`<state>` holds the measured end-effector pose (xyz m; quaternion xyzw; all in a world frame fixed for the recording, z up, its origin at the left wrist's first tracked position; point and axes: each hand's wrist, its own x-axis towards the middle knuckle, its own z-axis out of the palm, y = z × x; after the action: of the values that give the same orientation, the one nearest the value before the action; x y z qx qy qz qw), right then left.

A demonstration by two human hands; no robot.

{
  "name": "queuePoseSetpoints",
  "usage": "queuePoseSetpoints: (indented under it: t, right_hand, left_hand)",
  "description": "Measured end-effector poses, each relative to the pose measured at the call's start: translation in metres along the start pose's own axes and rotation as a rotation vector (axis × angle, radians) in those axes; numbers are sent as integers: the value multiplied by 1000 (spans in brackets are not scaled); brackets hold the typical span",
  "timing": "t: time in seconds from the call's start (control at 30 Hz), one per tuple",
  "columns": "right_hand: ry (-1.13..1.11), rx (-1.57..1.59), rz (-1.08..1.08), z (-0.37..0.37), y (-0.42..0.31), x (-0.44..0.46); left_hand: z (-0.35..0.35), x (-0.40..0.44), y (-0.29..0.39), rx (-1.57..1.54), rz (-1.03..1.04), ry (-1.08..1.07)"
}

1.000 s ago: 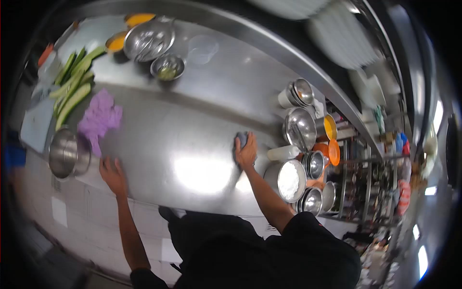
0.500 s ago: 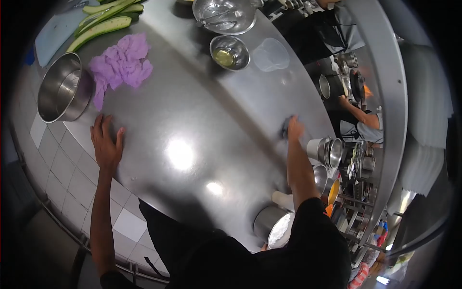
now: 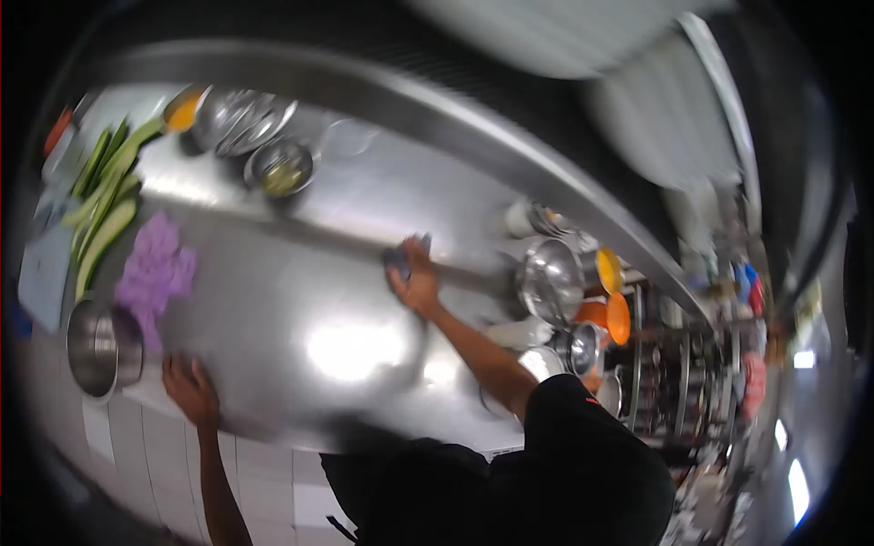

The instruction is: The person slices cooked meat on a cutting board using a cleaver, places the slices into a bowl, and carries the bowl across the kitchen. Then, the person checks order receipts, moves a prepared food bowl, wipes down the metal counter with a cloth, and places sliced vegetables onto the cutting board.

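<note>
My right hand (image 3: 417,284) is pressed over a small dark grey pad (image 3: 397,261) on the steel table (image 3: 273,264); blur hides whether it is a cloth or a scourer. My left hand (image 3: 192,391) rests open on the table's near edge, holding nothing. Just left of it stands a deep steel pot (image 3: 91,341). A crumpled purple cloth (image 3: 157,268) lies beyond those fingers.
Long green vegetable slices (image 3: 107,241) lie beside a pale cutting board (image 3: 45,273). Toward the back are a small steel bowl with yellowish liquid (image 3: 279,170) and a larger steel bowl (image 3: 238,120). Several bowls and orange containers (image 3: 617,317) crowd the right end, under an overhead shelf edge (image 3: 437,105).
The view has turned toward the right. My right hand has moved with the dark pad from the table's far right side toward its middle. My left hand stays at the near edge.
</note>
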<state>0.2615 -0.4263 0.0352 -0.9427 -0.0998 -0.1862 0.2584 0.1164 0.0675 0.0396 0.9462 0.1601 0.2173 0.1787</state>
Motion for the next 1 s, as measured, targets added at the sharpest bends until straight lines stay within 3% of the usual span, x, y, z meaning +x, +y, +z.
queuePoseSetpoints:
  t: [0.03,0.07,0.2,0.37,1.0]
  right_hand:
    - [-3,-154,48,-12,-9,-25]
    - [-69,-81,209,-31,-31,-48]
    - [-139,-17,49,-70,-75,-154]
    - [-239,3,99,-114,-95,-246]
    - [25,10,149,-65,-83,-167]
  left_hand:
    - [-9,3,14,13,-28,-34]
    - [-11,1,15,45,-26,-33]
    - [1,-4,-5,47,26,-8]
    - [-2,-2,-6,56,40,-1]
    - [-1,-4,-1,68,7,20]
